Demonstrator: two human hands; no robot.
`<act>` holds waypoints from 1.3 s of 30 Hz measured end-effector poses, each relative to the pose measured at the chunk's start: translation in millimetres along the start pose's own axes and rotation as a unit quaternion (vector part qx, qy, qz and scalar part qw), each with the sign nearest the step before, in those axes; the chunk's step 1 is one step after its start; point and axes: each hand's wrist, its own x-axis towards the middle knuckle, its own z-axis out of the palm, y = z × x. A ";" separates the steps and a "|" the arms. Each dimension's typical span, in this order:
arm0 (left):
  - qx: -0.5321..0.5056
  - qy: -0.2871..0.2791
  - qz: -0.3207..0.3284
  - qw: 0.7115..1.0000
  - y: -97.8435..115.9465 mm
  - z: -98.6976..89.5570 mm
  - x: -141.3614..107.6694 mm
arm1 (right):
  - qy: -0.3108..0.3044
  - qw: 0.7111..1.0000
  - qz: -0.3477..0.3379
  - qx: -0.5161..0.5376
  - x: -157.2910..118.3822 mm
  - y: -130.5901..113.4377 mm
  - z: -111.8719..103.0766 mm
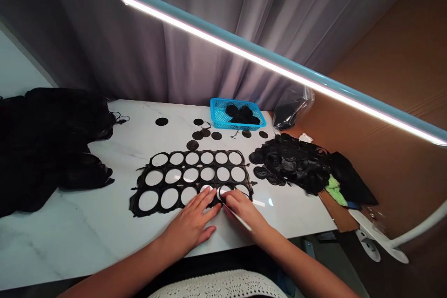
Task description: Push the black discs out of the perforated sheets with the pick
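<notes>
A flat black sheet (161,198) with three rows of round holes lies on the white marbled table; white shows through the holes. My left hand (196,218) rests flat on the sheet's front edge, fingers spread, holding nothing. Just to its right, my right hand (242,212) is closed around a thin white stick-like tool (240,220), its fingertips at a hole in the front row. A thin black ring shows by those fingertips. The tool's tip is hidden. Several black discs (192,145) lie behind the sheet.
A blue basket (220,122) with black pieces stands at the back. Black material (45,149) is heaped at left; a pile of black scraps (296,163), a green cloth (335,190) and a clear bag (295,108) are at right. A lit lamp bar (265,58) spans above.
</notes>
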 end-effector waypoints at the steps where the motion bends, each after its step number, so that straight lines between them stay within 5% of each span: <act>1: -0.004 0.002 -0.006 1.000 0.1 -0.7 0.0 | -0.004 1.000 -0.019 -0.019 -0.8 0.4 0.5; 4: -0.017 0.011 -0.010 1.000 0.1 -2.8 -0.8 | 0.048 0.998 0.000 -0.050 5.7 14.4 -12.0; 8: -0.012 0.006 -0.010 1.000 1.6 -6.0 -3.7 | 0.193 0.972 0.105 -0.083 30.8 58.6 -54.4; 11: -0.006 -0.007 -0.010 1.000 4.3 -10.7 -3.5 | 0.233 0.954 0.185 -0.033 47.1 80.7 -75.8; 15: -0.007 -0.006 -0.025 1.000 3.7 -17.8 9.2 | 0.167 0.955 0.186 0.157 57.4 72.1 -68.1; 21: 0.002 0.036 -0.032 0.999 -14.5 -9.0 38.6 | 0.038 0.906 0.209 0.366 63.0 42.5 -40.0; 28: 0.054 0.025 -0.031 0.998 -19.0 5.2 37.6 | 0.003 0.979 0.098 0.176 60.8 42.0 -28.8; 39: 0.074 0.022 -0.018 0.997 -18.8 6.8 35.9 | 0.015 0.985 0.079 0.151 58.6 39.1 -28.2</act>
